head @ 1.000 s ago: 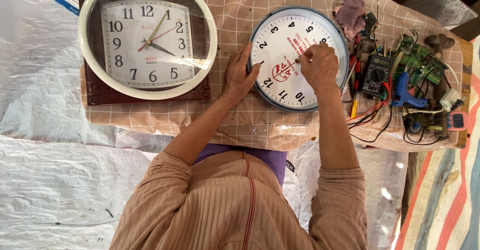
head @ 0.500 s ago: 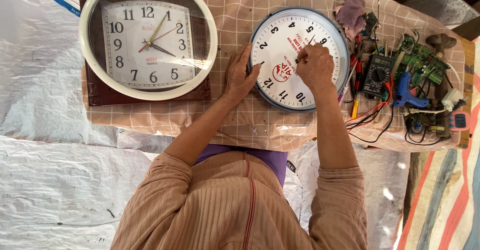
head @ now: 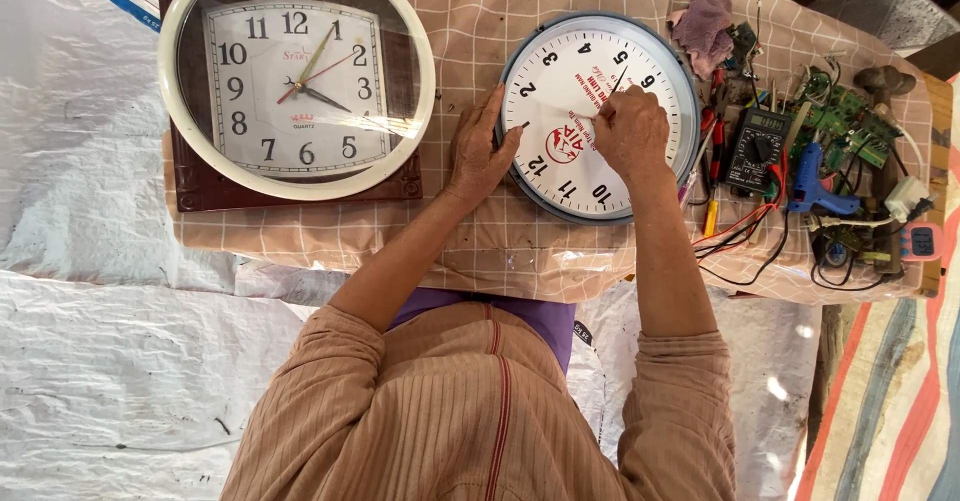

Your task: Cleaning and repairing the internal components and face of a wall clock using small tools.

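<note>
work in hand: person fits or adjusts the hands on an open round clock [head: 585, 121], judged from the pose
done so far: front cover looks off this clock, dial bare; at least one thin dark hand sits near the dial centre
left to do: looks like the hands are not all seated, fingers are on them; no cover for it seen; roughly mid-way, a guess
left hand [head: 478, 151]: fingers loose and spread, laid flat on the cloth, fingertips touching the clock's left rim, steadying it; grasps nothing
right hand [head: 632, 133]: over the dial's right half, thumb and forefinger pinched near the centre on something thin, likely a clock hand; too small to be sure
round clock, place: lies face up on the table [head: 480, 251], middle of the table, nearer the far edge than the near one
round clock, look: grey-blue rim, white dial, black numerals, red print and a red round logo; turned so the twelve points toward the person
second clock [head: 296, 76]: cream round bezel, squarish white face, lying on a dark brown frame, far left corner; apart from the open one, untouched
right edge of table: black multimeter [head: 755, 151], blue glue gun [head: 815, 186], green circuit boards, red and black wires, screwdrivers, mauve rag [head: 703, 29] at the far edge
table cover: beige checked cloth
</note>
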